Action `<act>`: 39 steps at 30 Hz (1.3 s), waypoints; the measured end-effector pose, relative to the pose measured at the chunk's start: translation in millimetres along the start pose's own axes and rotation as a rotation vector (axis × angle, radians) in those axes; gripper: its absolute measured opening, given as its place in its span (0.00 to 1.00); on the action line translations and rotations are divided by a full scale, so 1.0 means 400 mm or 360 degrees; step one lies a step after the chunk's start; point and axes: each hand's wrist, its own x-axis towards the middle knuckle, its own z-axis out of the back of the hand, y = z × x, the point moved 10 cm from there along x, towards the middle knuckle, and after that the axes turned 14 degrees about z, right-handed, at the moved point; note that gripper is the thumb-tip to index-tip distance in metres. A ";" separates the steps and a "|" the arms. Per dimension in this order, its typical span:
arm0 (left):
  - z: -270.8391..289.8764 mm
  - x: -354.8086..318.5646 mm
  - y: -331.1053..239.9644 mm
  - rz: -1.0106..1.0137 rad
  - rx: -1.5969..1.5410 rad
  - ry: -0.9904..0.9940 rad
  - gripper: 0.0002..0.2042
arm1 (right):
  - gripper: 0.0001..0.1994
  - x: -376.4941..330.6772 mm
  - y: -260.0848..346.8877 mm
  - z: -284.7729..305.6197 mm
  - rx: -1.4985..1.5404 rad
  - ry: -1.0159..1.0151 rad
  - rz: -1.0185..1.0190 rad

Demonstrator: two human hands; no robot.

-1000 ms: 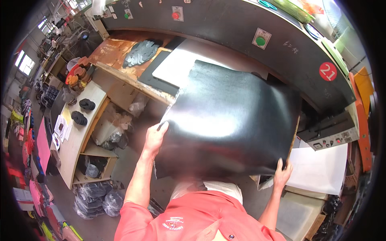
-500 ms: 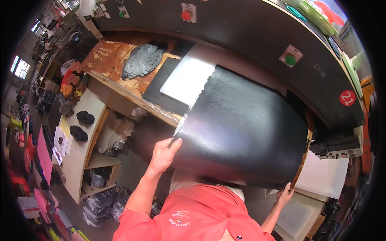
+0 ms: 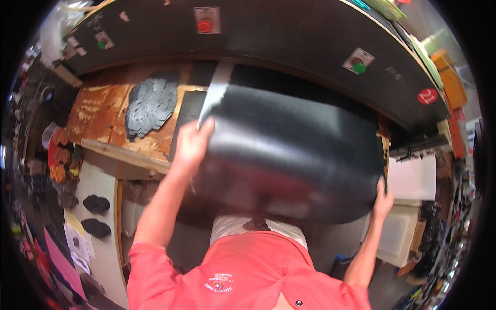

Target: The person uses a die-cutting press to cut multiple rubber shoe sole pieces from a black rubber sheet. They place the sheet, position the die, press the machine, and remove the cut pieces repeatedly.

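A large, glossy black sheet of flexible material [image 3: 294, 129] lies across the workbench and bends down over its front edge towards me. My left hand [image 3: 192, 145] is closed on the sheet's left edge, thumb on top, slightly smeared by motion. On the opposite edge, lower down, my right hand [image 3: 382, 200] grips the sheet near its front right corner. A strip of the white board [image 3: 219, 85] shows along the sheet's left side; the rest of the board is hidden. Left of it, a heap of grey-black cut pieces [image 3: 151, 106] rests on the worn brown bench top [image 3: 98, 108].
Behind the bench runs a dark machine beam [image 3: 289, 46] with a red button [image 3: 205, 26] and green buttons [image 3: 358, 66]. At left, a side table [image 3: 103, 178] carries two dark stacks [image 3: 96, 204]. White sheeting [image 3: 412, 178] sits at right.
Both hands have moved up and away from me with the sheet, the left one farther. The sheet now covers most of the white board. The view has shifted too.
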 end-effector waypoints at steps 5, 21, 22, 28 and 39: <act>-0.036 0.186 -0.120 -0.0197 0.0618 -0.0165 0.26 | 0.28 0.200 0.053 -0.146 0.0384 0.0615 0.0170; -0.085 0.327 -0.158 -0.0269 0.0951 -0.0303 0.29 | 0.22 0.267 -0.148 -0.239 -0.0245 0.0798 -0.0599; -0.051 0.293 -0.089 -0.0119 0.1120 -0.0262 0.27 | 0.21 0.183 -0.156 -0.235 -0.0040 0.0868 -0.0595; 0.031 0.196 0.100 -0.0027 0.0550 -0.0197 0.09 | 0.17 0.065 -0.139 -0.184 0.0102 0.0534 -0.0091; 0.030 0.329 -0.030 -0.0211 0.0679 -0.0550 0.20 | 0.16 0.209 -0.105 -0.297 0.0400 0.0514 -0.0476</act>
